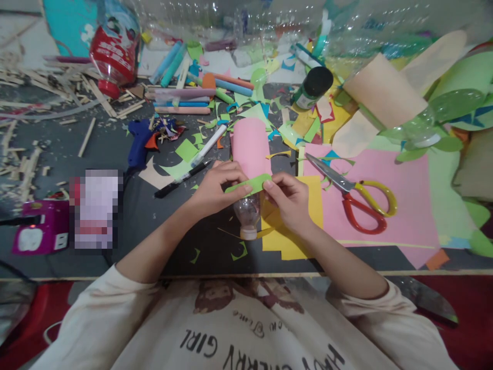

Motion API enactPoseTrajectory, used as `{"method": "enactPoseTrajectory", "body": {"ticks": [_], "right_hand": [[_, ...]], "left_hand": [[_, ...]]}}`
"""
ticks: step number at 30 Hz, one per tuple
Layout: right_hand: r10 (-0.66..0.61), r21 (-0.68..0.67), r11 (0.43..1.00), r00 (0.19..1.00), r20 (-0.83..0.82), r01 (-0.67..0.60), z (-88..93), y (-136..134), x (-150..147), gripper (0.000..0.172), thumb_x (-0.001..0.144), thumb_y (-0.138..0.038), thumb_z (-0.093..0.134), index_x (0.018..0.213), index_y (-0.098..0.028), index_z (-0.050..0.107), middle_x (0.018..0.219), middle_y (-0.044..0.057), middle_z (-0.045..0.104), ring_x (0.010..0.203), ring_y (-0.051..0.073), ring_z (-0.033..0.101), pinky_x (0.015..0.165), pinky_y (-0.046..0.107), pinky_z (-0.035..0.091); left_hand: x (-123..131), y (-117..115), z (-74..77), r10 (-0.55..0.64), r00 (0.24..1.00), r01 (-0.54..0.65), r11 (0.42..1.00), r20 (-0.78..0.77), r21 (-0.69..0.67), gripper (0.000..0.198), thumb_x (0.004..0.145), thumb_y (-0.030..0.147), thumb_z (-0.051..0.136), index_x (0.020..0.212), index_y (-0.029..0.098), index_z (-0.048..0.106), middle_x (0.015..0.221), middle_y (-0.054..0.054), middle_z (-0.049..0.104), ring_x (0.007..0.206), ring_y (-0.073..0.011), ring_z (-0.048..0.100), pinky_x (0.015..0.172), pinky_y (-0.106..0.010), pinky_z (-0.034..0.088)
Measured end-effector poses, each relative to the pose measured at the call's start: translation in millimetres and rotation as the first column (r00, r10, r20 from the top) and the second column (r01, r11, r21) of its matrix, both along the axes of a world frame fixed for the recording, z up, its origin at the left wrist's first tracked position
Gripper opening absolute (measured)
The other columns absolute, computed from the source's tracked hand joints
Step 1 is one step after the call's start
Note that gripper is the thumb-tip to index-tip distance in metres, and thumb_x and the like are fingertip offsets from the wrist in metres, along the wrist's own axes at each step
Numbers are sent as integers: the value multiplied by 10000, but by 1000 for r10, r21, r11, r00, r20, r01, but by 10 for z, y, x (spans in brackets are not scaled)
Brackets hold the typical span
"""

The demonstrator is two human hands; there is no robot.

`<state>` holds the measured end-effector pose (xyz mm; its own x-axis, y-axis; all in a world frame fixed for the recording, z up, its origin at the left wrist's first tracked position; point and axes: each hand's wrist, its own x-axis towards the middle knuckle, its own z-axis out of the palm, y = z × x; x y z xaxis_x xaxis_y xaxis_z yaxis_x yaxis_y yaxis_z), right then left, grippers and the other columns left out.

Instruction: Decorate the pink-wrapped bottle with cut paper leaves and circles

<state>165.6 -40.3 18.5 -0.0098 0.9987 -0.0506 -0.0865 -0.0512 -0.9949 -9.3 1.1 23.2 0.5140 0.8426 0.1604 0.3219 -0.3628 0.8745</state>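
Observation:
A small clear bottle [248, 216] lies on the dark table with its white cap toward me. Pink paper [250, 144] is wrapped around its far part. Across the bottle, at the near edge of the pink paper, is a green paper strip [256, 183]. My left hand [219, 187] pinches the strip's left part, its thumb on top. At the strip's right end, the thumb and fingers of my right hand [287, 198] are closed on it. The undersides of the strip and some fingertips are hidden.
Scissors [344, 187] lie on pink sheets at the right, beside yellow paper [290, 236]. A blue glue gun [138, 144], a pen [181, 180] and a phone [98, 208] are at the left. Markers, paper scraps and a black-capped jar [314, 87] lie farther back.

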Motion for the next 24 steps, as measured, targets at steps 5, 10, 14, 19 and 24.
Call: {"method": "enactPoseTrajectory", "body": {"ticks": [5,10,14,19,24], "right_hand": [[-7,8,1000,1000,4,7,-24,14,3,444,740,-575,711,589,-205,517,501,-70,444,433,66,362,443,225,371],[-7,23,1000,1000,7,7,-10,17,-2,455,730,-572,721,569,-209,499,483,-76,422,424,65,351,443,225,371],[0,26,1000,1000,-13,1,-4,9,0,431,746,-542,723,574,-206,515,488,-69,453,421,65,368,426,220,358],[23,25,999,1000,-11,-23,-17,5,13,416,768,-519,711,580,-203,518,503,-64,469,418,62,366,419,220,347],[41,25,999,999,-13,-40,-29,8,14,412,783,-512,698,581,-202,517,513,-63,463,432,64,364,449,227,358]], "left_hand": [[5,6,11,5,1000,-4,998,11,-55,384,845,499,564,603,202,546,574,37,460,594,-133,410,726,-333,354],[8,0,0,0,1000,0,999,15,-46,324,844,428,565,614,200,552,582,40,464,592,-128,406,716,-336,355],[5,0,7,12,1000,-11,998,24,-67,300,829,381,572,601,195,512,591,40,441,599,-126,399,679,-323,342],[2,-9,33,20,999,-16,993,33,-116,299,816,354,576,589,193,469,607,40,410,613,-125,387,665,-310,332],[3,-8,17,2,1000,0,996,29,-91,320,831,343,562,575,191,444,593,45,385,601,-120,369,680,-313,331]]}}
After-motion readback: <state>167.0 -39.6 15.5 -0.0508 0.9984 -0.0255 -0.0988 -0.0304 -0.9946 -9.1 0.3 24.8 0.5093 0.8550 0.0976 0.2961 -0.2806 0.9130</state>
